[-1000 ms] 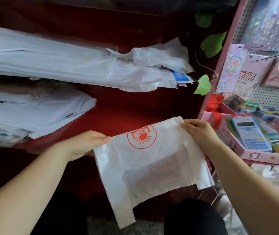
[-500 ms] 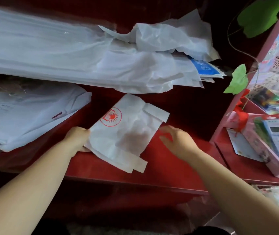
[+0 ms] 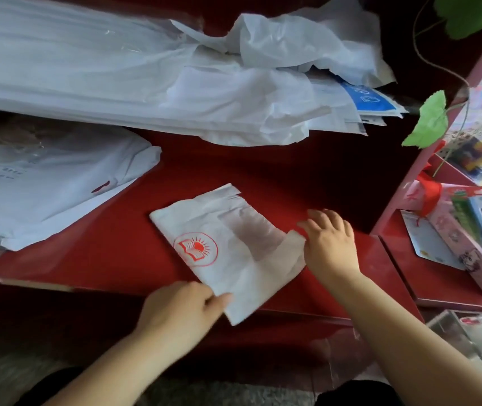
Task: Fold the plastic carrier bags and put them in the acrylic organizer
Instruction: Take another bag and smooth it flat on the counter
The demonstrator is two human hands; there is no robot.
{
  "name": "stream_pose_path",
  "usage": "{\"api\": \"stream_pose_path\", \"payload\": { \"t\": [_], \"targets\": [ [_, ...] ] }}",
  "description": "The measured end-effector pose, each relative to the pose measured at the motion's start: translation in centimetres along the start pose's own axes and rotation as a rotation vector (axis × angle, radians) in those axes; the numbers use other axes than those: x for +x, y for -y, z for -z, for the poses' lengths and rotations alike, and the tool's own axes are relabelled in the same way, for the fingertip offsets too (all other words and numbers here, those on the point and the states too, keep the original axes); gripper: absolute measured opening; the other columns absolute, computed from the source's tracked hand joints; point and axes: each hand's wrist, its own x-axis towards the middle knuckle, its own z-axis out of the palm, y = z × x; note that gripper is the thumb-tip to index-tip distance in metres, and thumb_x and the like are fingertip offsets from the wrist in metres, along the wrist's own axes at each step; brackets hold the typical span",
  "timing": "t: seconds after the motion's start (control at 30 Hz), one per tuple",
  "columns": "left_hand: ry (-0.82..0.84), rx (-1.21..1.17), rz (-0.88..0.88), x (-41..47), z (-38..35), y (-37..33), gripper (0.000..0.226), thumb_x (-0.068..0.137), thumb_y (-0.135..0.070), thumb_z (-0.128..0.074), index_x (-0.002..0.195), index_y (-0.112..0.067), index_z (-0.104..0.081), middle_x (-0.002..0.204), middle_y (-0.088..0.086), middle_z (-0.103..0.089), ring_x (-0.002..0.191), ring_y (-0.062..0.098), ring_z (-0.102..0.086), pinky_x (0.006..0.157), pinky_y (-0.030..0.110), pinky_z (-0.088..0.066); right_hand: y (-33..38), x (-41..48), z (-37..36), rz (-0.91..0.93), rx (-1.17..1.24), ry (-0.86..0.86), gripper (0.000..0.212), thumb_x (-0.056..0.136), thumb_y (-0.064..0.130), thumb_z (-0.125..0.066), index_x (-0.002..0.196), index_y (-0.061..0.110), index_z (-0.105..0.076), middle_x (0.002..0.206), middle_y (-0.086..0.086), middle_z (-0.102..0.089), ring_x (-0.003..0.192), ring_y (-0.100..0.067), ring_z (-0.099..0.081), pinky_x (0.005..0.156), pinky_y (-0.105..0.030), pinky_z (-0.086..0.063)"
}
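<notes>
Item under work: one white bag [image 3: 234, 259] with a red logo [image 3: 195, 249], lying flat on the red counter [image 3: 110, 253] between the two hands.

Left hand [image 3: 181, 312]: thumb and fingers pinch the bag's near corner, which overhangs the counter's front edge.

Right hand [image 3: 332, 244]: fingers spread wide and holding nothing, the thumb side touching the turned-over flap at the bag's right edge.

Change noted: a second ago the bag hung in the air, stretched between both hands. Half a second ago it lay further back on the counter, the left hand at its left edge and the right hand clear of it. It now sits turned and drawn closer to the person, with both hands on it.

Assessment: the bag is laid down for folding. One flap looks turned in, and the main folds appear not yet made.

Organizer [image 3: 442, 319]: probably the clear box low to the right of the right hand, well apart from the bag. Further bag stacks [image 3: 102, 83] lie beyond both hands, so the task is judged far from complete.
</notes>
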Motion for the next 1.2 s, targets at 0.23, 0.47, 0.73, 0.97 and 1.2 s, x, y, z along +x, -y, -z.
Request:
{"api": "stream_pose_path", "payload": {
  "t": [0.23, 0.47, 0.73, 0.97, 1.2],
  "targets": [
    [-0.404, -0.297, 0.053, 0.6, 0.9, 1.4, 0.026, 0.087, -0.045, -0.054, 0.081, -0.023, -0.068, 0.083, -0.003, -0.066, 0.085, 0.023, -0.06, 0.064, 0.027, -0.037, 0.4, -4.2, 1.8, 0.067, 0.301, -0.174, 0.033, 0.077, 0.031, -0.046, 0.084, 0.01, -0.071, 0.081, -0.003, -0.07, 0.066, -0.03, -0.061, 0.06, -0.032, -0.045],
    [-0.216, -0.161, 0.048, 5.8, 0.6, 8.5, 0.05, 0.094, -0.023, -0.048, 0.142, -0.016, -0.033, 0.153, 0.0, -0.02, 0.141, 0.018, -0.016, 0.112, 0.031, -0.014, 5.8, -8.2, 0.6, 0.228, 0.312, 0.064, 0.049, 0.066, 0.057, -0.042, 0.09, 0.025, -0.071, 0.093, 0.009, -0.07, 0.08, -0.011, -0.067, 0.065, -0.023, -0.053],
    [-0.213, -0.243, -0.122, 5.6, 0.1, 10.0, 0.03, 0.089, -0.015, -0.057, 0.119, -0.018, -0.061, 0.115, -0.009, -0.057, 0.111, 0.015, -0.047, 0.095, 0.021, -0.032, 3.0, -7.2, 0.9, 0.124, 0.413, 0.111, 0.022, 0.074, 0.012, -0.065, 0.094, 0.017, -0.072, 0.113, 0.008, -0.065, 0.106, -0.009, -0.059, 0.097, -0.019, -0.039],
    [-0.12, -0.431, -0.281, 4.2, -0.5, 9.9, 0.029, 0.07, -0.014, -0.077, 0.084, -0.037, -0.066, 0.09, -0.016, -0.056, 0.09, -0.012, -0.048, 0.075, 0.006, -0.034, 0.2, -7.6, 0.4, 0.256, 0.466, 0.227, 0.072, 0.059, 0.064, -0.05, 0.121, 0.028, -0.058, 0.127, 0.025, -0.042, 0.126, 0.008, -0.023, 0.104, -0.009, 0.006],
    [-0.199, -0.406, -0.343, 3.3, -1.2, 10.1, 0.028, 0.07, -0.008, -0.076, 0.072, -0.035, -0.069, 0.097, -0.034, -0.052, 0.09, -0.007, -0.048, 0.073, 0.001, -0.033, 0.2, -8.2, -0.2, 0.288, 0.318, -0.022, 0.031, 0.049, 0.037, -0.065, 0.075, 0.023, -0.073, 0.081, 0.008, -0.072, 0.081, -0.003, -0.065, 0.077, -0.031, -0.045]
  ]
}}
